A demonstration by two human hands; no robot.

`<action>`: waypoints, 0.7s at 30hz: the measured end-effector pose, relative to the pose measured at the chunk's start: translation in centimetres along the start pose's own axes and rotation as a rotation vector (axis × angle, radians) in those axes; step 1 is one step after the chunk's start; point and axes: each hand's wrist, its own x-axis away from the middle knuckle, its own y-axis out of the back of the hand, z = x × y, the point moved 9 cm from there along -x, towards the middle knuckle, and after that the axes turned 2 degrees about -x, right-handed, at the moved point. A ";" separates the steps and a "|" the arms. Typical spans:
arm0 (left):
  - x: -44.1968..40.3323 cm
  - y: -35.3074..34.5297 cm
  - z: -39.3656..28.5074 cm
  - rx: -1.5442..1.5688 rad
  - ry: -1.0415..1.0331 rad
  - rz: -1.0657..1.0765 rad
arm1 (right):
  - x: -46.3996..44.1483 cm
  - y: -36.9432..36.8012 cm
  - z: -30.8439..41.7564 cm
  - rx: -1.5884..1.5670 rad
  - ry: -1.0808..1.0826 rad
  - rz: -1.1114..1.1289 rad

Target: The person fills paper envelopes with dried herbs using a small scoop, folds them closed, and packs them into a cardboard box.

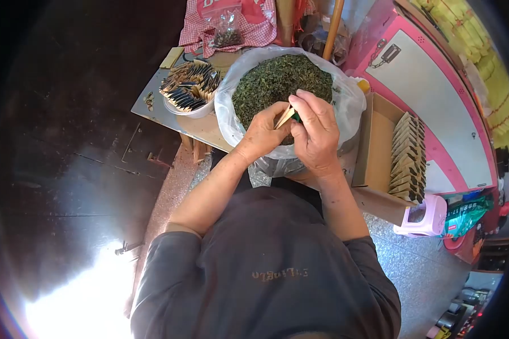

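A big heap of dried green leaves (266, 79) fills a container lined with a clear plastic bag (225, 107). Over the near side of the heap, my left hand (263, 133) pinches a small tan paper packet (284, 117). My right hand (318, 125) is closed close beside the packet, its fingertips at the packet's top. A bit of something dark green (297, 116) shows under the right fingers; its kind is mostly hidden. To the left, a white tub (195, 112) holds many small tan-and-black packets (189, 85).
A cardboard box (373, 144) on the right holds a row of tan packets (408, 158). Behind it stands a pink and white cabinet (424, 73). A bag of dried material (227, 37) lies on checked cloth at the back. A wooden stick (333, 28) rises behind the heap.
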 end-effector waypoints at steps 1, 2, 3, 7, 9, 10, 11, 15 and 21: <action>-0.1 -0.3 0.4 0.025 0.046 0.046 | 0.3 0.1 -0.2 -0.014 -0.017 -0.021; 0.1 -0.3 0.1 0.026 0.046 0.045 | 0.6 0.3 -0.5 -0.026 -0.034 -0.044; 0.2 -0.5 -0.3 0.203 0.134 0.038 | 0.6 0.2 -0.6 -0.050 -0.019 -0.035; 0.3 -0.9 -0.2 0.349 0.201 0.067 | 1.1 -0.1 -1.0 -0.108 -0.077 0.012; 0.3 -1.1 1.2 0.292 0.210 0.090 | 1.0 0.9 -1.8 -0.145 -0.264 -0.084; 0.1 -1.1 1.5 0.230 0.147 0.094 | 0.8 1.0 -2.0 -0.144 -0.263 -0.082; 0.0 -1.1 1.7 0.167 0.084 0.097 | 0.4 0.8 -1.7 -0.072 -0.180 -0.037; 0.1 -1.0 0.6 0.174 0.091 0.082 | 0.6 0.4 -1.3 -0.025 -0.102 0.003; 0.2 -0.6 1.6 -0.077 0.074 0.060 | 0.7 0.6 -1.5 -0.058 -0.151 0.003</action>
